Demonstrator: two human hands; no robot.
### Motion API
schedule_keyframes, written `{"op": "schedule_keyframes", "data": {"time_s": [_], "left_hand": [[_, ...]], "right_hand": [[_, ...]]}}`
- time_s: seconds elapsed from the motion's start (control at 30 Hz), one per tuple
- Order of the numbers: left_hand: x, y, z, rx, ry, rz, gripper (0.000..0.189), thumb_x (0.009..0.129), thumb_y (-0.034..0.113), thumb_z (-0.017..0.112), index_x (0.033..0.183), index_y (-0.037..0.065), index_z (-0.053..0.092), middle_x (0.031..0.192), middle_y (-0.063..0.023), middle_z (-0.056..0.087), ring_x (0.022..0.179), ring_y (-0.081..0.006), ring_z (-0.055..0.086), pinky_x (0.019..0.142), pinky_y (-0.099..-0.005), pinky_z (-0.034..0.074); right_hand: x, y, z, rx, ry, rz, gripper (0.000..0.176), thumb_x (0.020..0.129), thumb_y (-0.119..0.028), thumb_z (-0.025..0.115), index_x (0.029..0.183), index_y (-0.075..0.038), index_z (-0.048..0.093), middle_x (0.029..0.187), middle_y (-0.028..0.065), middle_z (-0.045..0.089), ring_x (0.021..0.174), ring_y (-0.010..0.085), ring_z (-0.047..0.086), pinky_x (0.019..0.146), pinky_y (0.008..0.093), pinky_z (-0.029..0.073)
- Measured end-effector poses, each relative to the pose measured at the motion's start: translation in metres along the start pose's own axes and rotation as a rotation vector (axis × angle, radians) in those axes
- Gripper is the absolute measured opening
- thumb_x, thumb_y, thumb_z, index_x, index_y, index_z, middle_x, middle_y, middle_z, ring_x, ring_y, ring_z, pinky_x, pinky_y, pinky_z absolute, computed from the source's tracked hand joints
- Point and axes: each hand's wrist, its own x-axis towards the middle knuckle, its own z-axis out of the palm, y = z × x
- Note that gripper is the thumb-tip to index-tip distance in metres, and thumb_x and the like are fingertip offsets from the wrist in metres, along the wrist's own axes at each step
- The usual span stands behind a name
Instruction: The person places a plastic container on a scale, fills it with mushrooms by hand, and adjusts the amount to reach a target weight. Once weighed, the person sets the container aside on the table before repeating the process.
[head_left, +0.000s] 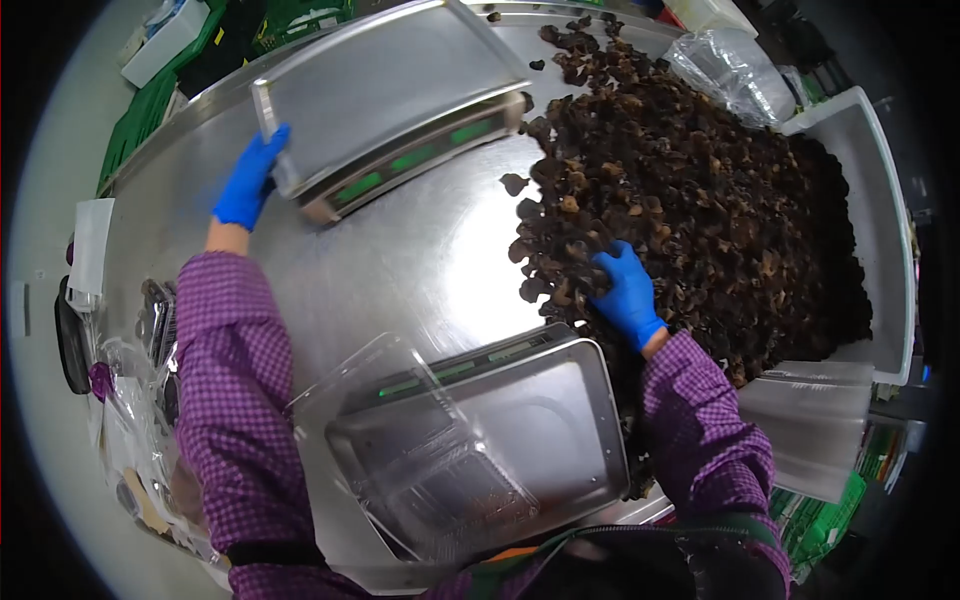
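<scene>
left hand (250, 182) up against far scale (390, 85), left edge, can't tell if gripping | right hand (628, 292) fingertips in the big dark pile (700, 200), right side, grip's hidden too

The only view looks from the wearer's head, forward and steeply down over the counter (350, 270), with both sleeves near and green crates (290, 25) far left.

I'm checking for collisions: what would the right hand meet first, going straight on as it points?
The right hand would probably meet the heap of dark pieces first, seemingly right at its fingertips; depth is unclear.
</scene>
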Motion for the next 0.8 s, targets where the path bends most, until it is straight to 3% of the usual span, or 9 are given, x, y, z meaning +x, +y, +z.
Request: {"op": "schedule_keyframes", "data": {"time_s": [0.1,0.2,0.27,0.3,0.4,0.5,0.57,0.73,0.8], "left_hand": [[-0.032,0.055,0.074,0.164,0.094,-0.057,0.074,0.089,0.048,0.057,0.146,0.009,0.029,0.136,-0.0064,0.043,0.123,-0.0197,0.043,0.104,-0.0365,0.032],[-0.071,0.084,0.089,0.192,0.043,0.03,0.072,0.092,0.043,0.055,0.148,0.011,0.023,0.144,-0.008,0.036,0.129,-0.0215,0.04,0.105,-0.0392,0.032],[-0.139,0.094,0.084,0.191,-0.081,0.109,0.065,0.094,0.039,0.051,0.147,0.011,0.025,0.145,-0.0087,0.035,0.129,-0.021,0.039,0.105,-0.0386,0.032],[-0.182,0.097,0.084,0.232,-0.089,0.119,0.062,0.095,0.037,0.05,0.147,0.012,0.027,0.144,-0.009,0.037,0.129,-0.021,0.04,0.105,-0.0377,0.033],[-0.308,0.081,0.085,0.21,0.054,0.02,0.057,0.094,0.028,0.053,0.144,0.007,0.034,0.142,-0.0114,0.04,0.13,-0.0222,0.039,0.107,-0.0348,0.031],[-0.404,0.026,0.102,0.037,0.208,0.074,0.054,0.094,0.022,0.051,0.142,0.003,0.035,0.142,-0.0107,0.041,0.13,-0.0226,0.04,0.108,-0.0336,0.03],[-0.466,0.018,0.162,-0.013,0.174,0.14,0.058,0.094,0.017,0.051,0.145,0.002,0.028,0.149,-0.0101,0.031,0.135,-0.0232,0.033,0.111,-0.035,0.025],[-0.468,0.012,0.235,-0.069,0.269,0.243,0.066,0.091,0.013,0.054,0.147,0.004,0.02,0.152,-0.0098,0.025,0.137,-0.0252,0.028,0.111,-0.0363,0.025],[-0.464,0.015,0.251,-0.074,0.283,0.274,0.061,0.096,0.018,0.049,0.147,0.004,0.021,0.152,-0.0098,0.025,0.137,-0.0248,0.029,0.111,-0.0347,0.024]], "right_hand": [[0.004,0.009,-0.008,0.045,-0.025,-0.011,0.045,0.063,-0.015,0.077,0.105,-0.015,0.062,0.118,0.0164,0.051,0.102,0.0374,0.056,0.085,0.0415,0.048],[0.001,0.025,-0.035,0.13,-0.092,0.009,0.042,0.064,-0.016,0.076,0.104,-0.015,0.062,0.108,0.0151,0.055,0.096,0.0379,0.058,0.082,0.0411,0.049],[-0.006,0.042,-0.055,0.233,-0.01,-0.149,0.042,0.064,-0.015,0.076,0.104,-0.014,0.062,0.102,0.0139,0.058,0.096,0.0365,0.058,0.082,0.0404,0.049],[-0.014,0.051,-0.065,0.514,0.037,-0.169,0.042,0.063,-0.012,0.076,0.103,-0.013,0.063,0.102,0.0132,0.059,0.097,0.0349,0.058,0.083,0.0385,0.049],[-0.039,0.071,-0.091,0.252,-0.014,-0.109,0.046,0.06,-0.009,0.077,0.104,-0.009,0.063,0.107,0.012,0.06,0.099,0.0308,0.06,0.087,0.036,0.048],[-0.061,0.065,-0.117,0.339,0.09,-0.248,0.048,0.06,-0.007,0.076,0.106,-0.01,0.063,0.109,0.0111,0.061,0.1,0.0285,0.06,0.088,0.0353,0.048],[-0.077,0.03,-0.139,0.46,0.005,-0.284,0.049,0.061,-0.004,0.075,0.108,-0.009,0.062,0.108,0.0096,0.061,0.101,0.0256,0.06,0.087,0.0329,0.049],[-0.106,-0.06,-0.172,0.586,-0.022,-0.516,0.048,0.062,-0.006,0.077,0.107,-0.012,0.062,0.1,0.0091,0.059,0.094,0.0281,0.06,0.083,0.0348,0.05],[-0.119,-0.092,-0.169,0.597,-0.03,-0.629,0.047,0.062,-0.009,0.078,0.105,-0.015,0.063,0.101,0.0093,0.058,0.095,0.0292,0.06,0.081,0.0358,0.05]]}}
